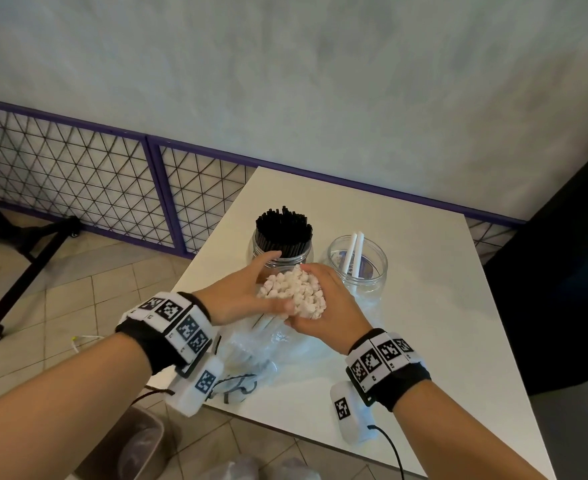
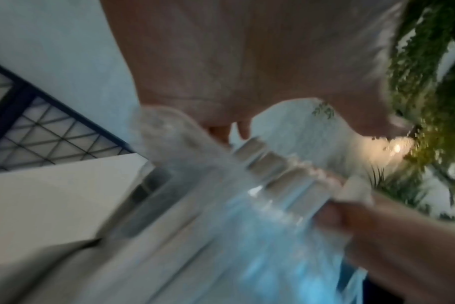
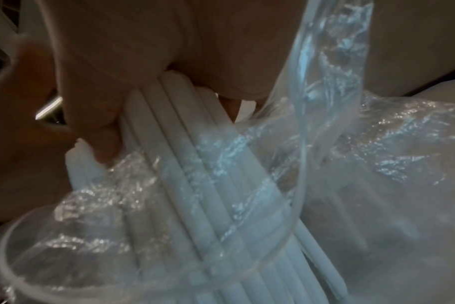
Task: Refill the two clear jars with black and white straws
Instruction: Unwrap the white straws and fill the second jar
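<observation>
Both hands hold an upright bundle of white straws (image 1: 294, 294) over the table, just in front of the jars. My left hand (image 1: 244, 289) cups its left side with the thumb across the straw tops. My right hand (image 1: 327, 306) wraps its right side; its fingers (image 3: 112, 61) curl round the straws (image 3: 185, 144). The lower part of the bundle sits in a crumpled clear plastic bag (image 1: 251, 351). Behind stands a clear jar packed with black straws (image 1: 282, 233). To its right, the second clear jar (image 1: 358, 268) holds two white straws. The left wrist view is blurred.
The white table (image 1: 424, 323) has bare surface on its right half. A purple-framed mesh fence (image 1: 112, 181) runs along the wall behind. A bin (image 1: 136, 441) sits on the tiled floor below the table's near-left corner. A dark cabinet (image 1: 562, 271) stands at the right.
</observation>
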